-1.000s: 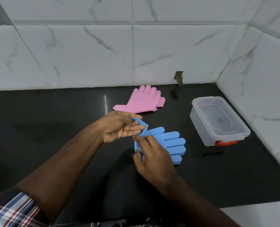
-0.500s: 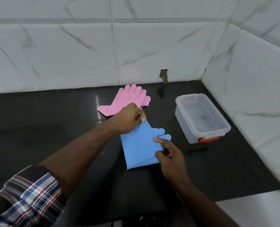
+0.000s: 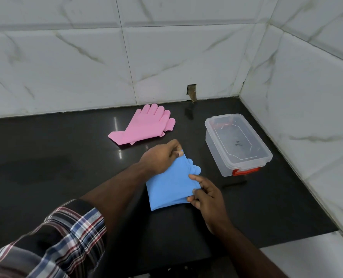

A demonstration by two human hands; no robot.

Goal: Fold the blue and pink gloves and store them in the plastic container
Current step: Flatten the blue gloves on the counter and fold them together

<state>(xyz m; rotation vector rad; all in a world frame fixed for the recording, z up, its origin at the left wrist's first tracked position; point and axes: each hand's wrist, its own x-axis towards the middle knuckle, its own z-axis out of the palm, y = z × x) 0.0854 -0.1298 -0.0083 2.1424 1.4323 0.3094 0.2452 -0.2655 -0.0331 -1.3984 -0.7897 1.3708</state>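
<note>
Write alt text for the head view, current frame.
Two bare hands, left hand and right hand, pinch a folded blue glove on a black countertop. Pink gloves lie flat behind it; a lidded clear plastic container sits to the right.

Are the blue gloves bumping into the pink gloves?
Apart. The head view shows a strip of bare black counter between the blue gloves and the pink gloves.

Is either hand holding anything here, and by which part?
Both hold the folded blue rubber gloves: the left hand pinches the far corner by the fingertips, the right hand has its grip on the right edge.
</note>
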